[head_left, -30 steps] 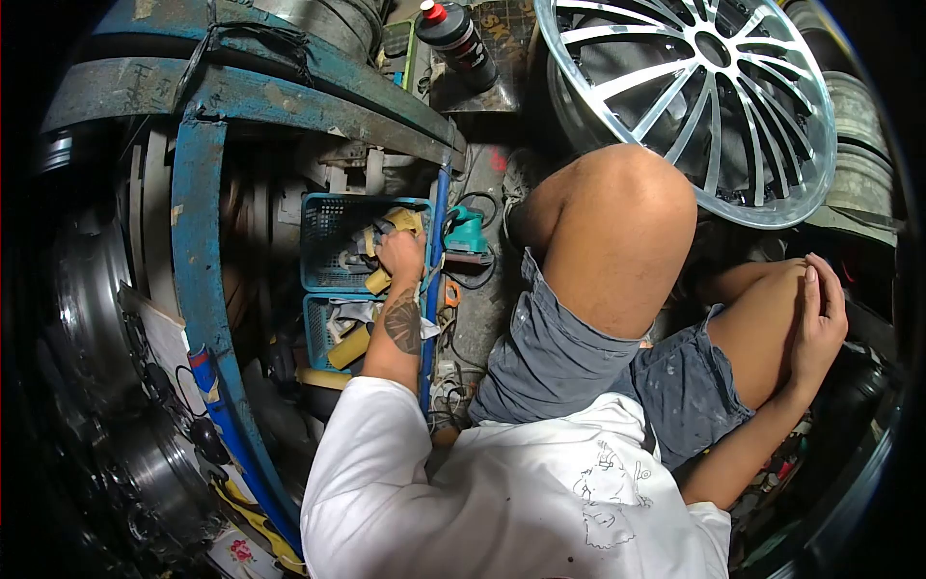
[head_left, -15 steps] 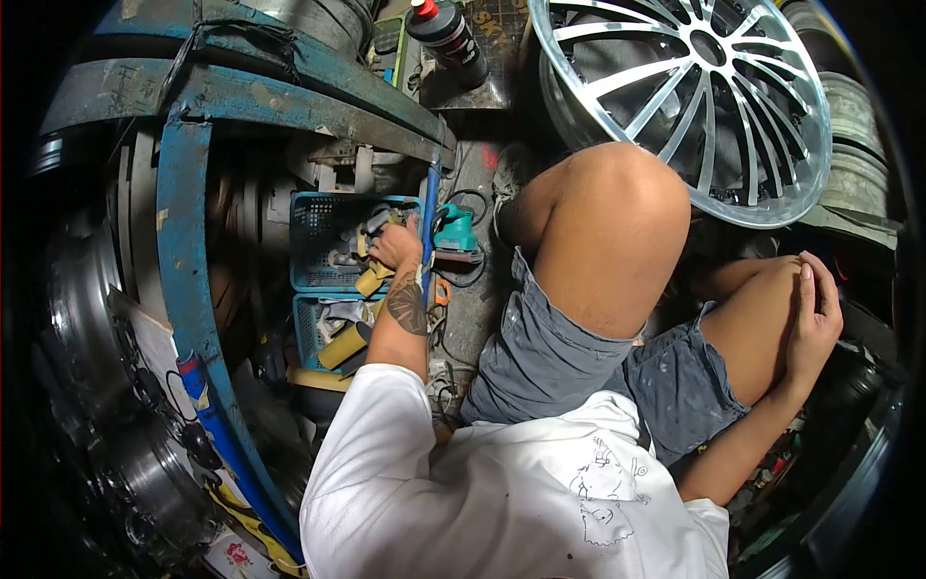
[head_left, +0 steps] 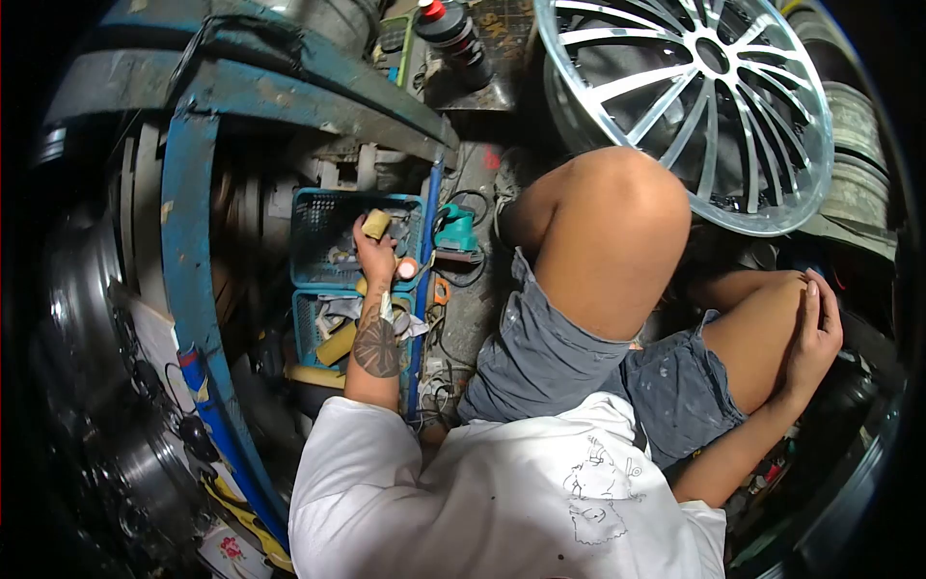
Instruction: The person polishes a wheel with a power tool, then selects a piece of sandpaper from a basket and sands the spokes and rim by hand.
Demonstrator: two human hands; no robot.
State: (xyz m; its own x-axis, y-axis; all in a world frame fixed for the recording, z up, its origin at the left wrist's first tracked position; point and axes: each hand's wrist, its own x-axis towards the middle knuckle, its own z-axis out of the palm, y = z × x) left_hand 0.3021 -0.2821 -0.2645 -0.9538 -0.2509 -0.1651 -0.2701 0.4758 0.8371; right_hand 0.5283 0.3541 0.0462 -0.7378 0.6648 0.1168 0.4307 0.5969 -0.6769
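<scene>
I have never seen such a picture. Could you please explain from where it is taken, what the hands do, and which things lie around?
There is no machine here: a person sits low in a workshop, and one camera worn on the head looks down, so you see the white shirt and both hands. The left hand is over a blue plastic basket and grips a small yellowish piece; what it is I cannot tell. A second basket of similar scraps is nearer the body. The right hand lies flat on the right knee and holds nothing. Beside the baskets lies a green power tool. Ahead are a shiny alloy wheel and a dark bottle with a red cap.
</scene>
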